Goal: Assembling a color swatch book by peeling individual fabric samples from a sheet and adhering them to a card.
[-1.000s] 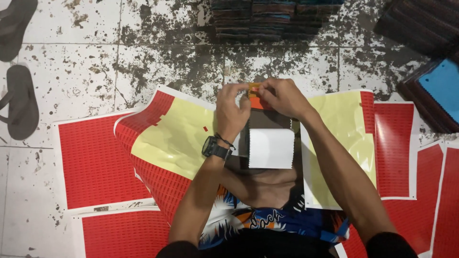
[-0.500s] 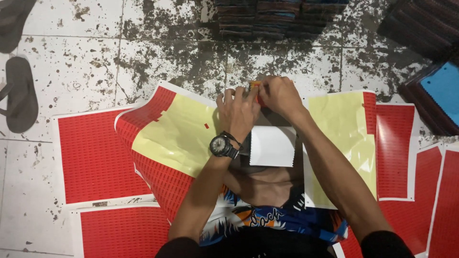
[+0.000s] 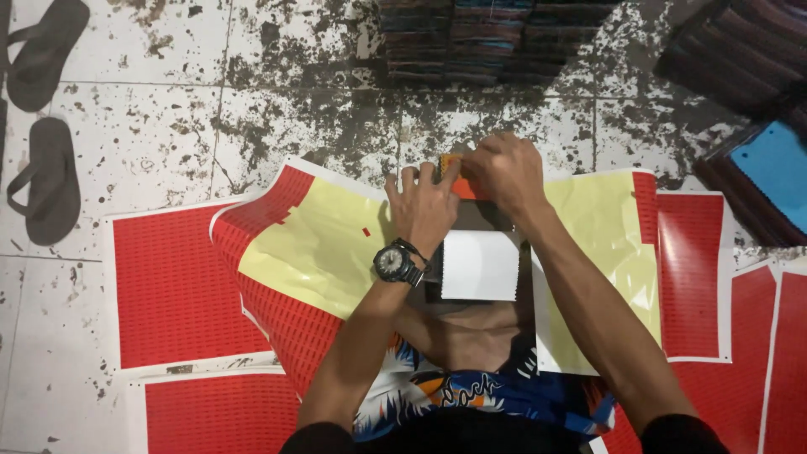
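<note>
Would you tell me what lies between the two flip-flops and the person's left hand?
In the head view, stained floor tiles and red-and-yellow sticker sheets lie between the flip-flops and the left hand.

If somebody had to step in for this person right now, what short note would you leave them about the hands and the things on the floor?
Left hand, with a wristwatch: fingers rest on the top edge of the dark swatch card, beside a small orange piece.
Right hand: pinches at that same top edge, over the orange piece.
A white square sits on the card, which lies on the person's lap.
Red sticker sheets with yellow backing are spread on the tiled floor; stacks of swatch cards lie beyond, sandals at left.
Done: white square is on. Left: I cannot tell whether the orange piece is fixed.
</note>
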